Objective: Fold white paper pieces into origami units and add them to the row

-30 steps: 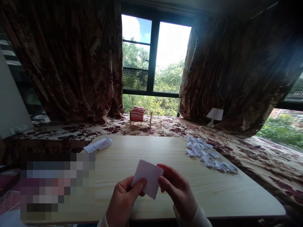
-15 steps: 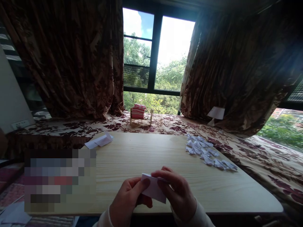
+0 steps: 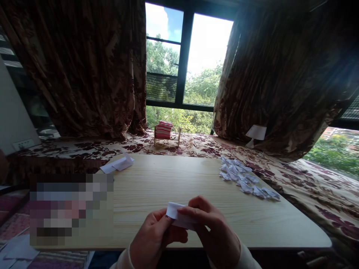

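A small folded piece of white paper is held between both hands over the table's near edge. My left hand pinches its left end between thumb and fingers. My right hand grips the other end, with the index finger lying along the paper's upper side. The paper's right part is hidden behind the right-hand fingers. Several folded white paper pieces lie in a cluster at the table's far right. Flat white paper sheets rest at the far left corner.
The pale wooden table has a patterned window seat behind it. On that seat stand a small rack with folded striped cloths and a little white lamp. A blurred-out patch covers the table's left. More paper lies at the lower left.
My right index finger has moved left across the paper, and the paper has tilted so its upper strip shows. The left hand keeps its pinch. The view has shifted slightly.
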Demonstrator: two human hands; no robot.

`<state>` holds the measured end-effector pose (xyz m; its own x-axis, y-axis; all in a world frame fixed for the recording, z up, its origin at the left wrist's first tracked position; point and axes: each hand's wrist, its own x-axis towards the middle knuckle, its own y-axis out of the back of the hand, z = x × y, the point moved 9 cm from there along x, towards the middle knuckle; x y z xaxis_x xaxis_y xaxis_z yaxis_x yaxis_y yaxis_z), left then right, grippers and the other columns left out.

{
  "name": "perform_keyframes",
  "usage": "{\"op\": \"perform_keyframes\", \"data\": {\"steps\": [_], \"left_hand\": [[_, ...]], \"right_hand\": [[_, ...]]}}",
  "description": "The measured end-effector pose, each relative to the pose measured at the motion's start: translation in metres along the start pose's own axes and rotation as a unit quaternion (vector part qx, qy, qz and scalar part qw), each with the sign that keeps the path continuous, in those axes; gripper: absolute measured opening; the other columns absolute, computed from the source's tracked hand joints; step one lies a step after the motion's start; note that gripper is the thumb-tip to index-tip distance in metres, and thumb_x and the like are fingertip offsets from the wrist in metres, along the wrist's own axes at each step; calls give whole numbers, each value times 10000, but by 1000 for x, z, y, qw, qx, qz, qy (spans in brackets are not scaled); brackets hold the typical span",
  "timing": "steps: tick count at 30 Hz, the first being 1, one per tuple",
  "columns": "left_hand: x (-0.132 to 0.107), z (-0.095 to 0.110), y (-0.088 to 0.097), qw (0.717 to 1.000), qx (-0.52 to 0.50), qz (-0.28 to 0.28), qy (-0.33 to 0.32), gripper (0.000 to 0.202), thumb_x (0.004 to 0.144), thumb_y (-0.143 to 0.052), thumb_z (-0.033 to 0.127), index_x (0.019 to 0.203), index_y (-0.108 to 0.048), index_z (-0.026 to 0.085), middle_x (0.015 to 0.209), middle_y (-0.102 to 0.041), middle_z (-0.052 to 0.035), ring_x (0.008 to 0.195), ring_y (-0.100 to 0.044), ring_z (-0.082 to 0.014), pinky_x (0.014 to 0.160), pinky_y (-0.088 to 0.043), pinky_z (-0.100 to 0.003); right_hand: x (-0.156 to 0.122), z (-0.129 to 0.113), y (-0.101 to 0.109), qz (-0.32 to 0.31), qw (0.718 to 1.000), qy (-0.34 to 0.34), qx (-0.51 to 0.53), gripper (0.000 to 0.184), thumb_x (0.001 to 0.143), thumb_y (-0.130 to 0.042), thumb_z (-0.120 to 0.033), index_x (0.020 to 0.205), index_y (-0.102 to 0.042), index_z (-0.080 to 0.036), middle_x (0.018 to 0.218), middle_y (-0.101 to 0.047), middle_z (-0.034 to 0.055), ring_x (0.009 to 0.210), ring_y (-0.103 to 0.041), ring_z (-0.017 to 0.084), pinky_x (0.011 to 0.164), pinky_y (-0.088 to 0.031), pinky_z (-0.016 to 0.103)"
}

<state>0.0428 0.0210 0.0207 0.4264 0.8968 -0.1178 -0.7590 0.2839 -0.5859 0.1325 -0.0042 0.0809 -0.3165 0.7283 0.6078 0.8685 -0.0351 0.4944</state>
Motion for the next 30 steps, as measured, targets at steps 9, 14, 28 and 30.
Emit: {"op": "perform_keyframes", "data": {"steps": [9,14,28,30], "left_hand": [[-5,3,-4,998,-30,-50,19,167,703,-587,185,744,-696,65,742,-673,-97,654,-580,-163,672,-475,-311],[-5,3,-8,996,-36,-72,30,211,709,-556,164,821,-703,62,813,-690,-117,725,-592,-179,719,-473,-314],[-8,8,-13,996,-19,-87,27,212,732,-574,198,853,-702,78,820,-683,-94,749,-584,-162,745,-471,-288],[-7,5,-10,997,-6,-72,30,200,733,-587,197,849,-700,80,811,-684,-95,726,-587,-154,737,-470,-281]], "right_hand": [[-1,5,-1,0,1000,-12,-17,312,860,-438,-167,1076,-622,-296,870,-485,41,759,-521,160,651,-431,281],[-1,3,1,-11,999,-10,-44,297,866,-438,-176,1051,-638,-293,869,-491,44,758,-517,160,655,-435,281],[5,-9,5,-19,995,17,-92,302,866,-408,-185,1023,-657,-250,846,-496,61,749,-505,171,664,-432,305],[5,-9,5,-16,995,18,-93,303,866,-407,-185,1019,-660,-251,838,-498,60,742,-502,171,657,-432,303]]}}
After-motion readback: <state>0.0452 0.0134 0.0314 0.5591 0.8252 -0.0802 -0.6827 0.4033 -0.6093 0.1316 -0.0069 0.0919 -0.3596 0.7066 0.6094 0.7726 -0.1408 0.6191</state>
